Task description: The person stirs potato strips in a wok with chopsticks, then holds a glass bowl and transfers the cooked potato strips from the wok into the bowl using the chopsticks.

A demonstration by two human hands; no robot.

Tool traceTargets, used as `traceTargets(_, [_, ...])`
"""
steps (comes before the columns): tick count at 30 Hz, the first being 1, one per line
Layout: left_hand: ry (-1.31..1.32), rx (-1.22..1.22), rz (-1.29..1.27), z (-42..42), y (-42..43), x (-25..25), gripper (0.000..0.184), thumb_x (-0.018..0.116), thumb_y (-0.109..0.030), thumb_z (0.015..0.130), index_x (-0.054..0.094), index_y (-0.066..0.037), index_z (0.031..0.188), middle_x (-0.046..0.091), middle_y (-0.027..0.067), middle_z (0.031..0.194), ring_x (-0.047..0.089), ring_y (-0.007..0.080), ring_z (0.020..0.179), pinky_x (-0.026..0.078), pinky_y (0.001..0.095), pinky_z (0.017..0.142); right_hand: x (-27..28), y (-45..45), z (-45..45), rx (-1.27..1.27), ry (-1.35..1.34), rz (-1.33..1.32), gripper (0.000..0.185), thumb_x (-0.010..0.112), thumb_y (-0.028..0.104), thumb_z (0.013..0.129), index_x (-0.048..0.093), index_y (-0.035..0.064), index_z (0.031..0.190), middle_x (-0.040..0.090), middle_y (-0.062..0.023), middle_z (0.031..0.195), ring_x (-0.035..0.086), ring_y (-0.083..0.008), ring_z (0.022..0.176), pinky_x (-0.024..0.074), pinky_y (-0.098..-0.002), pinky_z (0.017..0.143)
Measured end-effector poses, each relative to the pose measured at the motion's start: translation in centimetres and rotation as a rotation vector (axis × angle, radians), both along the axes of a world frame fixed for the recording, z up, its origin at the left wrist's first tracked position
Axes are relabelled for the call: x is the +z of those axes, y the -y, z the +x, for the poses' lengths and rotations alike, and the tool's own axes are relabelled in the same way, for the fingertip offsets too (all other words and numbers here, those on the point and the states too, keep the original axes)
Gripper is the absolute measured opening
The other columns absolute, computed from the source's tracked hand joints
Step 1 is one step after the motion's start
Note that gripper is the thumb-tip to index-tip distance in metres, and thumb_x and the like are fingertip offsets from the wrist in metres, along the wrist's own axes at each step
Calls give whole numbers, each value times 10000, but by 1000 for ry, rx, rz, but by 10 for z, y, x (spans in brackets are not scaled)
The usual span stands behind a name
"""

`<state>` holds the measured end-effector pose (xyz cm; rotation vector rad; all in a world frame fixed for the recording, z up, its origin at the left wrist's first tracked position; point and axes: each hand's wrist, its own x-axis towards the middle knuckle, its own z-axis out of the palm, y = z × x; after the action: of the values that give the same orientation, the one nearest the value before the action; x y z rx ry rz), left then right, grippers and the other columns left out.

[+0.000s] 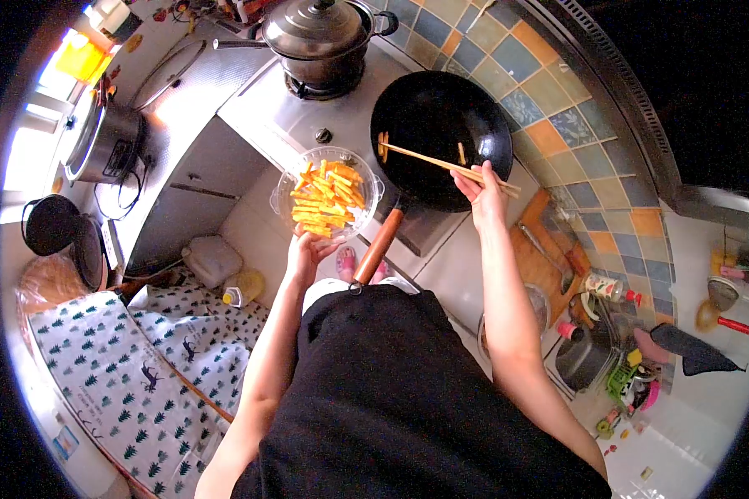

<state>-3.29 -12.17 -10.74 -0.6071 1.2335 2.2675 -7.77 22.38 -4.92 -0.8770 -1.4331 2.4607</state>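
My left hand [310, 251] grips the near edge of a clear glass bowl [285, 200] with side handles, held beside the stove. Yellow-orange potato fries [329, 195] fill much of it. With my right hand [484, 196] I hold a pair of wooden chopsticks [429, 160], fingers closed round them. Their tips reach into a black wok [441, 108], by a few fries [383, 147] at its left side. Another fry [462, 153] lies farther right in the wok. The wok's wooden handle [379, 245] points toward my body, between my two arms.
A lidded pot [320, 41] stands on the stove's other burner. An electric cooker [108, 137] sits on the left counter. On the right are a cutting board [528, 249], a ladle [549, 254] and a sink [587, 358]. A patterned cloth [133, 391] covers something at lower left.
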Motion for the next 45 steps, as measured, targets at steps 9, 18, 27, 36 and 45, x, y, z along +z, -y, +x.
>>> traceTargets(9, [-11, -31, -10, -1, 0, -6, 457, 390, -131, 849, 329, -139, 1302, 532, 126, 1195, 627, 333, 965, 520, 383, 802, 4, -1, 1, 20, 34, 67, 384, 518, 357, 923, 453, -18, 972, 622, -253, 958, 667, -315, 847, 583, -319, 702])
traceTargets(18, [50, -1, -47, -7, -5, -17, 436, 397, -115, 865, 333, -98, 1296, 553, 144, 1142, 642, 300, 930, 552, 336, 771, -10, -23, 12, 16, 73, -139, 375, 560, 347, 901, 482, -17, 948, 605, -266, 987, 646, -334, 906, 586, -331, 714])
traceTargets(27, [78, 7, -22, -14, -7, -41, 491, 416, -111, 823, 337, -164, 1305, 532, 110, 1207, 633, 311, 932, 544, 359, 760, -19, -45, 26, 28, 117, -281, 330, 583, 310, 890, 543, -18, 899, 614, -271, 989, 636, -344, 931, 586, -346, 733])
traceTargets(36, [45, 14, -29, -17, -14, -23, 453, 429, -108, 840, 350, -100, 1286, 575, 129, 1112, 642, 260, 912, 546, 335, 768, 17, -9, 20, 204, 48, -275, 322, 549, 308, 909, 575, -12, 900, 644, -226, 914, 661, -336, 849, 593, -328, 678])
traceTargets(45, [33, 26, -1, -11, -9, -29, 481, 425, -94, 831, 343, -110, 1305, 554, 120, 1167, 633, 267, 939, 548, 336, 763, 50, 13, 22, 300, -97, 13, 219, 482, 252, 944, 518, 37, 964, 632, -152, 907, 673, -301, 783, 583, -313, 652])
